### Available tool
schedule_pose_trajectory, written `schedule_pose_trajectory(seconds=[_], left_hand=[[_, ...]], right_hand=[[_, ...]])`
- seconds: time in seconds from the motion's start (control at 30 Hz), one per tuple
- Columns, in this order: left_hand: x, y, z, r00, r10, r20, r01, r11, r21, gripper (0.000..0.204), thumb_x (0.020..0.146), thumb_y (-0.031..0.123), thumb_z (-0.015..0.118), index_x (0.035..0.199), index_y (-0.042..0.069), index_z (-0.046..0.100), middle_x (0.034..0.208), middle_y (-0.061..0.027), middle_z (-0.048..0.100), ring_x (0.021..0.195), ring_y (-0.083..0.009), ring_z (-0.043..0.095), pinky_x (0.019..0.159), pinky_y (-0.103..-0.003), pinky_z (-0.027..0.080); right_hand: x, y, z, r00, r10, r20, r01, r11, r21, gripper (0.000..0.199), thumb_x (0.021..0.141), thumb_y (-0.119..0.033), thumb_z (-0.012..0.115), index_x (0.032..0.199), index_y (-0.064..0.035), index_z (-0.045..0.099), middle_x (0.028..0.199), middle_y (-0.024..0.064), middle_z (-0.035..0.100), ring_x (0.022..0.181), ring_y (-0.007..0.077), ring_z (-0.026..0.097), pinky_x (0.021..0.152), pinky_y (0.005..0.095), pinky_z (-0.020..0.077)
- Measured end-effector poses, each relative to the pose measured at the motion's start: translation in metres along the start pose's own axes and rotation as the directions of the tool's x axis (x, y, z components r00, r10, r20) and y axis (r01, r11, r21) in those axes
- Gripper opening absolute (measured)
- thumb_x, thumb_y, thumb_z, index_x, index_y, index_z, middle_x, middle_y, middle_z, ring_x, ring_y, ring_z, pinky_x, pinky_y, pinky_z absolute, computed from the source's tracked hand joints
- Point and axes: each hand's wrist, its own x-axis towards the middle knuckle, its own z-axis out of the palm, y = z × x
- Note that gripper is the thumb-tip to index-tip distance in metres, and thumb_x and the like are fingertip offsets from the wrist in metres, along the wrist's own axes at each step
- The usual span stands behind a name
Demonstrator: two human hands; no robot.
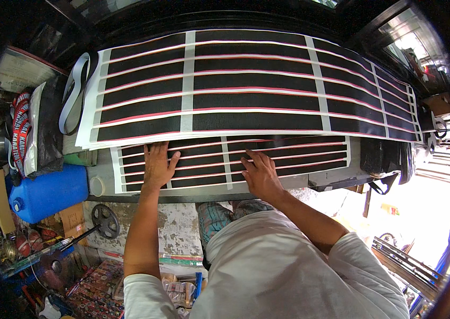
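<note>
My left hand (158, 166) lies palm down near the left end of a smaller striped sheet (199, 166), its fingers stretched up to the edge of the larger sheets. My right hand (261, 171) rests on the same sheet right of its middle, fingers apart and slightly bent. Black bands divided by thin white and red lines run along this sheet, with pale strips crossing them. Behind it lies a longer stack of similar sheets (257, 101), whose near edge overhangs the smaller one. Neither hand grips anything.
A looped white band (69, 101) sits at the stack's left end. Farther left are red lettered straps (21, 125), a dark plastic-wrapped bundle (47, 127) and a blue jerrycan (49, 194). A black handwheel (106, 220) is below the grey table (100, 173). A black wrapped block (384, 158) stands right.
</note>
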Motion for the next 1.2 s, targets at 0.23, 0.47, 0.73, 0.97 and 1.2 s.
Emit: schedule_pose_trajectory(seconds=[0.23, 0.47, 0.73, 0.97, 1.2], left_hand=[[0.004, 0.017, -0.004, 0.993, 0.113, 0.034, -0.112, 0.994, -0.017, 0.083, 0.106, 0.057, 0.063, 0.163, 0.0, 0.045, 0.167, -0.0262, 0.045, 0.16, -0.0426, 0.036, 0.133, -0.068, 0.01], [0.017, 0.052, -0.006, 0.986, 0.107, 0.125, -0.096, 0.991, -0.094, 0.083, 0.104, 0.053, 0.067, 0.163, 0.001, 0.045, 0.168, -0.0291, 0.043, 0.159, -0.0462, 0.035, 0.134, -0.065, 0.016], [0.033, 0.089, -0.002, 0.971, 0.104, 0.215, -0.088, 0.993, -0.083, 0.087, 0.101, 0.057, 0.07, 0.163, 0.001, 0.044, 0.161, -0.0305, 0.051, 0.153, -0.0474, 0.044, 0.131, -0.062, 0.024], [0.042, 0.112, 0.011, 0.969, 0.184, 0.165, -0.17, 0.981, -0.096, 0.086, 0.102, 0.06, 0.067, 0.16, -0.001, 0.047, 0.153, -0.0325, 0.057, 0.148, -0.0486, 0.05, 0.129, -0.063, 0.029], [0.051, 0.139, 0.017, 0.966, 0.21, 0.15, -0.187, 0.97, -0.153, 0.081, 0.104, 0.058, 0.065, 0.158, 0.0, 0.05, 0.151, -0.0335, 0.059, 0.146, -0.0482, 0.052, 0.127, -0.061, 0.031]], right_hand=[[-0.011, 0.004, -0.005, 0.999, 0.03, 0.019, -0.031, 0.999, 0.035, 0.043, 0.097, -0.014, 0.073, 0.138, 0.0, 0.068, 0.153, 0.0206, 0.054, 0.139, 0.0414, 0.052, 0.115, 0.057, 0.0437], [-0.018, 0.008, -0.004, 0.999, 0.039, 0.022, -0.04, 0.999, 0.035, 0.041, 0.1, -0.019, 0.071, 0.137, -0.0002, 0.068, 0.154, 0.0208, 0.054, 0.139, 0.0413, 0.053, 0.115, 0.0588, 0.0449], [-0.024, 0.009, 0.001, 0.999, 0.046, 0.023, -0.047, 0.997, 0.057, 0.04, 0.103, -0.019, 0.069, 0.137, 0.0009, 0.068, 0.154, 0.0223, 0.052, 0.14, 0.0427, 0.052, 0.116, 0.0595, 0.0442], [-0.026, 0.009, 0.0, 0.998, 0.058, 0.024, -0.059, 0.997, 0.053, 0.041, 0.103, -0.018, 0.068, 0.138, 0.0019, 0.068, 0.154, 0.0224, 0.052, 0.14, 0.0426, 0.051, 0.117, 0.0587, 0.0433], [-0.014, 0.003, -0.001, 0.999, 0.034, 0.013, -0.035, 0.999, 0.027, 0.041, 0.101, -0.016, 0.068, 0.138, 0.0027, 0.067, 0.149, 0.0219, 0.055, 0.136, 0.0413, 0.053, 0.113, 0.0568, 0.0455]])
